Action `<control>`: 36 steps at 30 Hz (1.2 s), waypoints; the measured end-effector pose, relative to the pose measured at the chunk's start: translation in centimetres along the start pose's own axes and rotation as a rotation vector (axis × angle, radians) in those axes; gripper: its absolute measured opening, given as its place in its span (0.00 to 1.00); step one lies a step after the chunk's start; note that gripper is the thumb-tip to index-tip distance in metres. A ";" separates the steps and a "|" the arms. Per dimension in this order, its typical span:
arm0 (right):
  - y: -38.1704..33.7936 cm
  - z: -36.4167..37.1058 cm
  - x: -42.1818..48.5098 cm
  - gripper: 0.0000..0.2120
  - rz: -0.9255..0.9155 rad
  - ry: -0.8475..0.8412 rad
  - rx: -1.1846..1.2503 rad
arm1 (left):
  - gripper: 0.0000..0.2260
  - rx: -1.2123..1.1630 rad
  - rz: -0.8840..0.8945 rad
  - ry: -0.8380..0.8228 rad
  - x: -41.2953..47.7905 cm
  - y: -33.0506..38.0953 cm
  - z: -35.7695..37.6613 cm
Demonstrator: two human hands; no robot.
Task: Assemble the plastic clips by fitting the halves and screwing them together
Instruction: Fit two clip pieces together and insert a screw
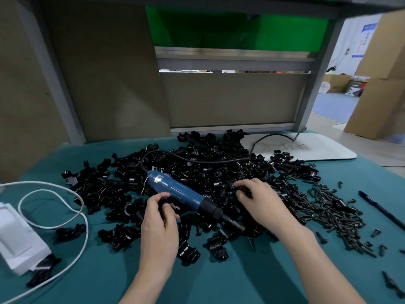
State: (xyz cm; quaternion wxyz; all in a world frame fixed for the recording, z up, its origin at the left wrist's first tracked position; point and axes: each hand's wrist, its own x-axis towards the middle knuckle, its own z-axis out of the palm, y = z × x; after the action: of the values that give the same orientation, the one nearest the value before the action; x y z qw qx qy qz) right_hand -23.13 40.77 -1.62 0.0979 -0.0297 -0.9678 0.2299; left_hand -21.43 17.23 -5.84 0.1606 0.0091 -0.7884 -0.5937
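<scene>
You look to be gathering parts: your left hand (160,218) pinches a clip half (167,207) at the near edge of the pile (210,172), your right hand (258,196) grips a second half (241,190) farther in; next, mate them squarely, then take the screwdriver (186,194) lying between

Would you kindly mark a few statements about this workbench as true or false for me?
1. The blue electric screwdriver lies on the pile of black clip halves. True.
2. The loose screws are heaped left of that pile. False: they lie to its right.
3. The left hand holds a black clip piece. True.
4. The white cord loops beside the right hand. False: it loops at the far left, well away from that hand.
5. The table cover is red. False: it is teal.
</scene>
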 end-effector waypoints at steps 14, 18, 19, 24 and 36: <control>-1.7 1.5 4.6 0.23 -0.025 -0.310 -0.053 | 0.11 -0.008 0.009 0.057 2.2 -0.4 0.7; -1.1 1.6 4.8 0.23 -0.053 -0.331 0.011 | 0.10 -0.014 0.008 0.074 2.3 -0.6 0.8; -0.8 1.7 4.8 0.23 -0.053 -0.320 0.055 | 0.10 -0.013 0.008 0.076 2.3 -0.6 0.8; 0.1 1.9 4.9 0.21 -0.095 -0.291 0.080 | 0.10 -0.021 -0.001 0.064 2.3 -0.7 0.8; -1.9 2.8 4.9 0.20 -0.158 -0.154 0.018 | 0.10 -0.008 -0.008 0.064 2.0 -0.1 0.7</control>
State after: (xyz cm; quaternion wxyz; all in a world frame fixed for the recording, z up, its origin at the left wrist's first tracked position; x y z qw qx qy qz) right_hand -28.56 38.32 -2.38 0.0413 0.0654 -0.9697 0.2316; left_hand -23.52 17.48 -5.61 0.1833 0.0307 -0.7806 -0.5967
